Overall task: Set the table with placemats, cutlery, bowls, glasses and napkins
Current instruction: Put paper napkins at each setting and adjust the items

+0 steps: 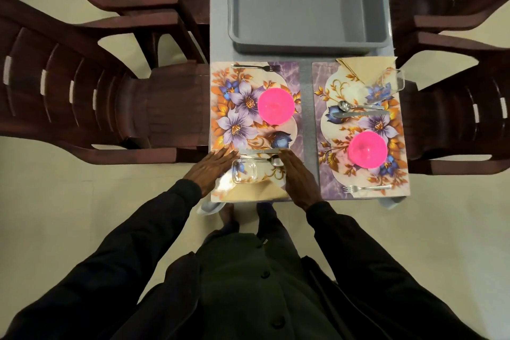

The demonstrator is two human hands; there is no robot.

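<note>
A grey tub (303, 48) sits at the far end of the table (305, 119), only its bare floor showing. One pink bowl (276, 106) is on the left placemat (234, 107) and a second bowl (367, 149) is on the right placemat (331, 146); both show only pink inside. At the left mat's near end, a clear glass (244, 171) stands on a beige napkin (259, 190), just beside a knife (259, 151) and spoon (262, 159). The left hand (211, 171) lies flat with straight fingers to the left of the glass. The right hand (299, 176), fingers straight and together, lies to its right, fingertips by the knife. Neither hand grips anything.
</note>
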